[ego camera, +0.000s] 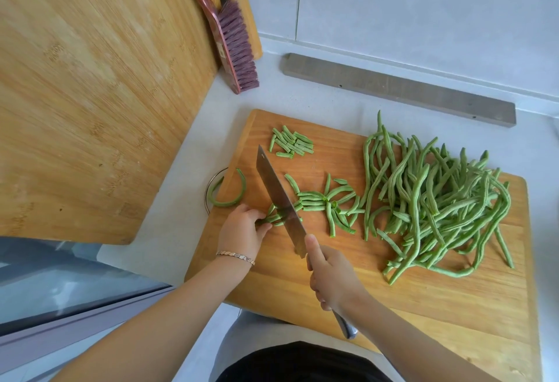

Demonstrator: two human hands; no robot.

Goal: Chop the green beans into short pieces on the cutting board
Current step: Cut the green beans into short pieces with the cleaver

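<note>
Pale grey tabletop [230, 115], tiled wall behind. A wooden cutting board [302, 284] lies on it in front of you.

- Whole green beans [438, 200]: tangled pile on the board's right half.
- Short cut pieces [292, 143]: small heap near the far left edge.
- Loose lengths [320, 200]: scattered mid-board.
- Your left grip [242, 231] pinches a small bundle [273, 216] of beans against the board.
- Your right grip [332, 275] is clenched round the handle of the cleaver [279, 197]. The blade is set across that bundle, just beside the left fingertips.

Judgement: the beans are light, long, bendy and round, so they will likely roll and splay under the blade. Take hold of the bundle close to the cut line, with the ends aligned and your fingertips curled back. The cleaver looks heavy enough to pass through mostly on its own weight, so little force should be needed. Most of the pile is uncut.
</note>
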